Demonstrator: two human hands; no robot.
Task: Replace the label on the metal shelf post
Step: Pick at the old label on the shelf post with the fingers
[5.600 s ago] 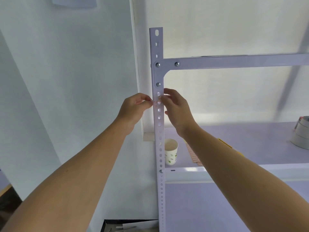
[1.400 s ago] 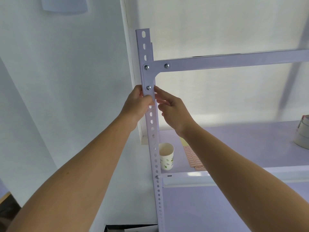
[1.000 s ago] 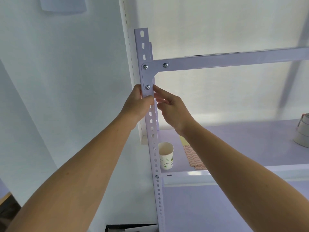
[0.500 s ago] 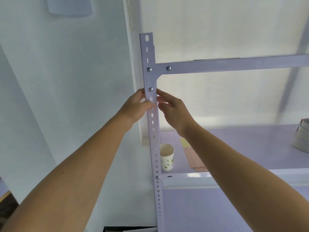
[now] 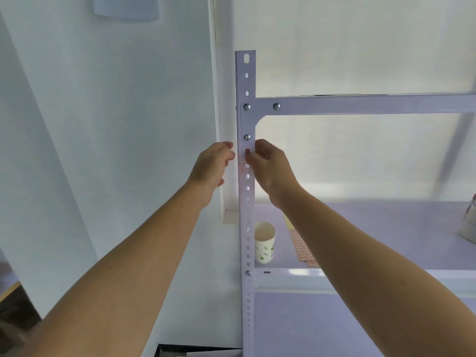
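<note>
Head camera, looking forward and up: I have both hands raised to the white metal shelf post, the perforated upright at the near left corner of the shelving, just below the bracket bolt. The left hand sits at the post's left edge with its fingers curled loosely; whether it touches the metal I cannot tell. The right hand comes in from the right, thumb and fingertips pressed together against the post's face over one of its holes.

The label is hard to make out. All I see is a faint reddish trace on the post face between the two hands, just beside the right thumb; whether that is an old label half off or a new one going on I cannot tell.

On the shelf beyond the post stand a paper cup and, to its right, a sheet of reddish labels, partly hidden by my right forearm. At the far right edge sits what looks like a roll of tape.

My reading is that the job is mid-way: work is at the label spot itself, and the supply sheet lies ready. Pressing a label flat and square on the post looks to be what remains.
</note>
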